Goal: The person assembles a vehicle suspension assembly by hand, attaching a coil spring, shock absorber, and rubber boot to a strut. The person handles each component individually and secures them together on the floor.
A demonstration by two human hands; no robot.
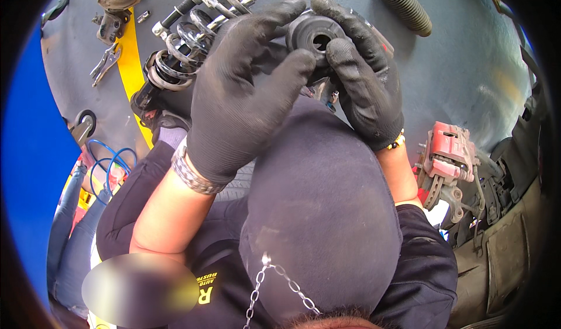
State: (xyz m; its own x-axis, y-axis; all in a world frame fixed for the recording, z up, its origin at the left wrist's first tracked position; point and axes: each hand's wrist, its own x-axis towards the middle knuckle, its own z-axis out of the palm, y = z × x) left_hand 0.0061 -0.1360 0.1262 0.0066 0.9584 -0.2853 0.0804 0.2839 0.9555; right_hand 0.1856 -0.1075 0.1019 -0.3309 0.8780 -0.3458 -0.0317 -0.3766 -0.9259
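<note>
Between my gloved hands, raised in front of me, is a round black rubber mount (302, 35) with a hole through its middle. My left hand (242, 95) curls around its left side, thumb below and fingers above. My right hand (371, 77) grips the right side, with the thumb tip beside the hole. The gloves hide the rear of the mount. Just left of my left hand, a strut with a coil spring (190, 39) lies on the floor, with a spring compressor (184, 10) along it.
A ribbed black dust boot (404, 6) lies at the far right. A red brake caliper (450, 145) hangs by the wheel arch on the right. Locking pliers (107, 63) and a rusty metal part (112, 22) are by the yellow floor stripe (130, 54). Blue hose (110, 160) coils at left, near someone's jeans (82, 259).
</note>
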